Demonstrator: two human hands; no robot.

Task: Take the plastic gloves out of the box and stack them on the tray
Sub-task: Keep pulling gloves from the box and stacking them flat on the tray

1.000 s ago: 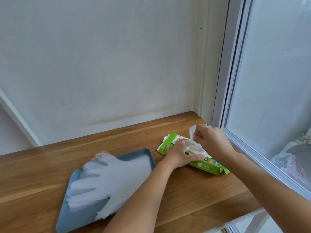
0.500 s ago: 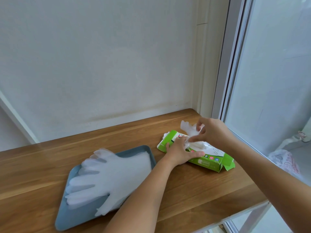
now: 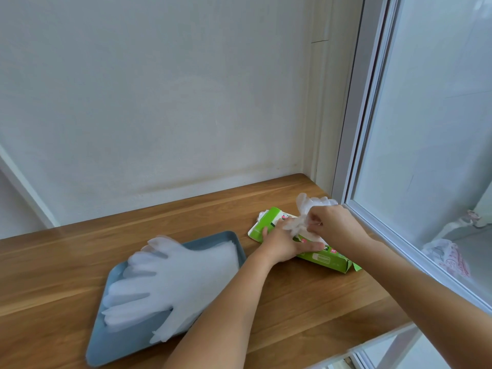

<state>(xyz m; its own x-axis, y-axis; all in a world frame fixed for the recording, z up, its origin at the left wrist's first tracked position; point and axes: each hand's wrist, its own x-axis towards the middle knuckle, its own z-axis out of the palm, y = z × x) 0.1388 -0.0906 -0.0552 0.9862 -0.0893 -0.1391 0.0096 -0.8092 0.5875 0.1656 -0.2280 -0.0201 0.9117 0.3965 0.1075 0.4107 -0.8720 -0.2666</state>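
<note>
A green glove box point(image 3: 323, 259) lies flat on the wooden table, right of centre. My left hand point(image 3: 283, 242) presses down on its top, fingers spread. My right hand point(image 3: 332, 225) pinches a crumpled clear plastic glove point(image 3: 310, 206) that sticks up out of the box's opening; its lower end is still at the opening. A stack of translucent white gloves point(image 3: 170, 280) lies flat on the blue-grey tray point(image 3: 117, 350) to the left, fingers pointing left, one thumb hanging over the tray's near rim.
The wooden table point(image 3: 306, 310) ends close behind the box at a white wall and on the right at a window frame point(image 3: 354, 161). Its front right corner lies just beyond my right forearm. A white and pink bag point(image 3: 447, 257) shows behind the glass.
My right hand has drawn the glove further up out of the box. The left hand stays pressed on the box, which has shifted slightly.
</note>
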